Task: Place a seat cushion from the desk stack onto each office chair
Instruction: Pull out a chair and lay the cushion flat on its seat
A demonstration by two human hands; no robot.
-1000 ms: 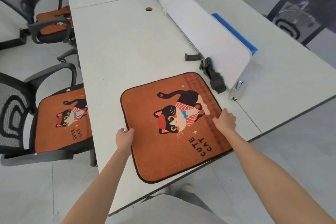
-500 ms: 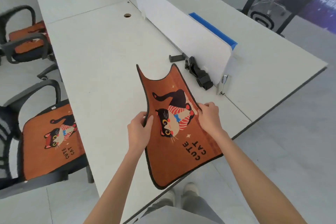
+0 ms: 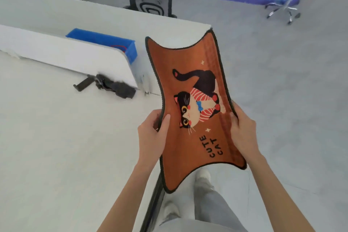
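Since the cushion (image 3: 195, 111) is limp, the left hand (image 3: 152, 135) and right hand (image 3: 243, 130) pinch opposite edges, fingers closed on it, to carry it clear of the desk (image 3: 56, 147)

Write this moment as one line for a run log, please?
step: carrying cushion | left hand: gripping cushion's left edge | right hand: gripping right edge | cushion: lifted, bowed, past desk edge | chair: none reached

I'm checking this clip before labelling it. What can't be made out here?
- Head view: fingers of the left hand and right hand, behind the cushion.
- Chair seat: hidden by the desk.
- Black clamp: blurred.
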